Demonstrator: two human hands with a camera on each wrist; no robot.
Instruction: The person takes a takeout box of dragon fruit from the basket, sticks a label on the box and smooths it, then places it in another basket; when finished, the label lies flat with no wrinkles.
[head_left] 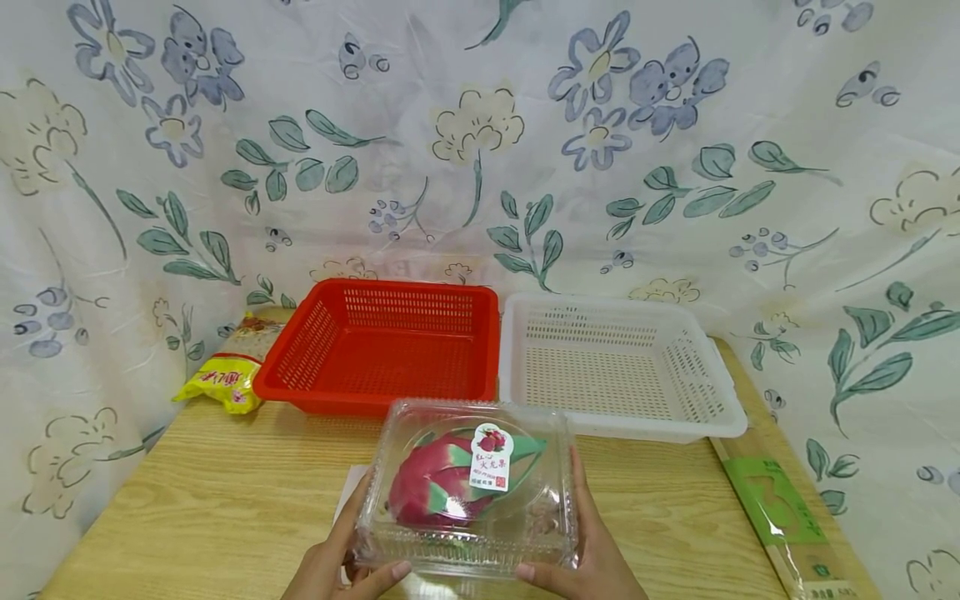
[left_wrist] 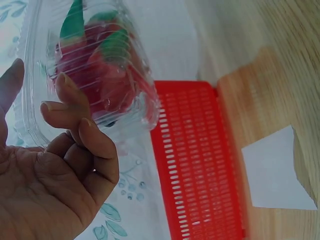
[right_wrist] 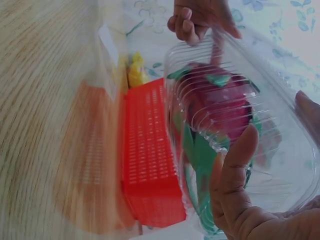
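Note:
A clear plastic clamshell box (head_left: 525, 525) is held between both hands, lifted above the table with its lid tilted toward the head camera. Inside lies a red dragon fruit (head_left: 431, 483) with green scales, and a white label (head_left: 491, 458) is stuck on the lid. My left hand (head_left: 337, 550) grips the box's left end, thumb on the near edge. At the other end my right hand (head_left: 596, 550) holds it likewise. In the left wrist view, the fingers (left_wrist: 70, 110) support the box from beneath; the right wrist view shows the fingers (right_wrist: 240, 165) against its ribbed side.
Behind the box stand a red basket (head_left: 382, 404) and, to its right, a white basket (head_left: 622, 425). A yellow food bag (head_left: 225, 379) lies left of the red one. White paper (left_wrist: 277, 170) is on the table. A long green-labelled package (head_left: 780, 504) runs along the right edge.

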